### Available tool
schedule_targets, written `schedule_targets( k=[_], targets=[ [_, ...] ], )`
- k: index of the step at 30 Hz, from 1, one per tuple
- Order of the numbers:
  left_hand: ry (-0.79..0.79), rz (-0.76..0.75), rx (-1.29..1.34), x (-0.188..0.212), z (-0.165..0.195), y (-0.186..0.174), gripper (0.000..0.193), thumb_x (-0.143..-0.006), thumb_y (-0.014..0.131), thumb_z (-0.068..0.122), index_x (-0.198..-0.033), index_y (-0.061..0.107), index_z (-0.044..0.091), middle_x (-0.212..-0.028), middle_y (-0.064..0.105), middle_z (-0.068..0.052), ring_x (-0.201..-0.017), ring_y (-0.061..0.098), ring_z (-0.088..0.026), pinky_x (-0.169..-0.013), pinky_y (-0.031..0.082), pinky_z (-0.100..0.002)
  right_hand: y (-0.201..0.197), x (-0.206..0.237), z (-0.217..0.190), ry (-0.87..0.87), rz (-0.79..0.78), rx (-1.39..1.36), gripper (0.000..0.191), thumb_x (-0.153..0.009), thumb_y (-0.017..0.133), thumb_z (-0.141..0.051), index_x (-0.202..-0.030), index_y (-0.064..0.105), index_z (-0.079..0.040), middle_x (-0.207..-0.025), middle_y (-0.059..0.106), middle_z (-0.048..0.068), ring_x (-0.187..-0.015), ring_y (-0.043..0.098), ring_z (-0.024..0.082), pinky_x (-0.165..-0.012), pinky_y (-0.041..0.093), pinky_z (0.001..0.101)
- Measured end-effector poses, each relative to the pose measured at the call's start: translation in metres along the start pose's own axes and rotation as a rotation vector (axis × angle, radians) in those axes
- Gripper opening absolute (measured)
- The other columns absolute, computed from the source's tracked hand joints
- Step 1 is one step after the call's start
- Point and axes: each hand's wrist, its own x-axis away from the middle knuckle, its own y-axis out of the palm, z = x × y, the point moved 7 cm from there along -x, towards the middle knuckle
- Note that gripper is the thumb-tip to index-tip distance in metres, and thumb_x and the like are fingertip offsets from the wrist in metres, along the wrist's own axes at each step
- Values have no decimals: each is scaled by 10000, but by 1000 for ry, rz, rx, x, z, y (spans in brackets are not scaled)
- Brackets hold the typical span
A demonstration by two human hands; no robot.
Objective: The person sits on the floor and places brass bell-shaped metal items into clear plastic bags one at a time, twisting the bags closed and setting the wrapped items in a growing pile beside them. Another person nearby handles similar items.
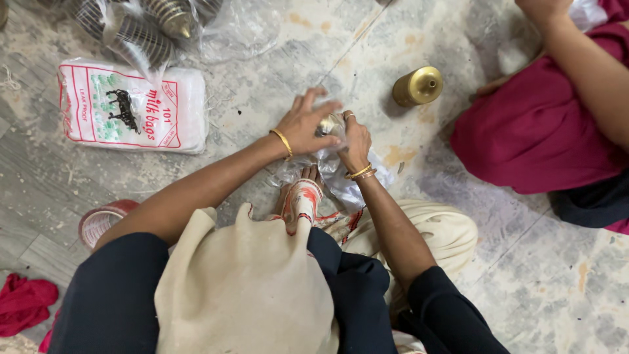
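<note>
My left hand (303, 122) and my right hand (354, 139) meet over a small metal piece (328, 124) wrapped in a clear plastic bag (341, 174). Both hands grip the bag around the piece, just above the floor. The left fingers spread over the top of it; the right hand pinches the plastic from the right side. Gold bangles sit on both wrists. Most of the metal piece is hidden by my fingers and the plastic.
A brass bell-shaped piece (417, 86) lies on the stone floor to the upper right. A flat pack of white plastic bags (124, 108) lies at left, bagged metal pieces (157, 26) above it. A tape roll (99, 221) sits lower left. Another person in maroon (544, 124) sits at right.
</note>
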Motion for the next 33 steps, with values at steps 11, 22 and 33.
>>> schedule_targets(
  k=[11,22,33],
  targets=[
    [-39,-162,-37,-4,-30,35,579,-846,756,446,-1311,599,140,-1113,577,-231,-1014,595,-464,-929,493,-524,12,12,0,52,-24,1,463,-816,671,-177,-1255,593,-54,-828,689,272,-823,662,490,-708,496,562],
    [-93,-206,-101,6,-19,25,662,-694,826,369,-1276,578,170,-1136,551,-221,-1046,586,-470,-890,517,-524,7,11,6,167,-108,-82,323,-867,642,-182,-1152,687,-37,-820,711,255,-858,703,425,-782,521,500],
    [-19,-263,164,12,-25,2,674,-697,888,424,-1244,608,146,-1124,670,-146,-1126,615,-341,-1045,416,-446,7,21,-10,124,-114,-36,301,-842,609,-125,-1107,719,-31,-846,703,272,-886,674,461,-798,507,526]
  ],
)
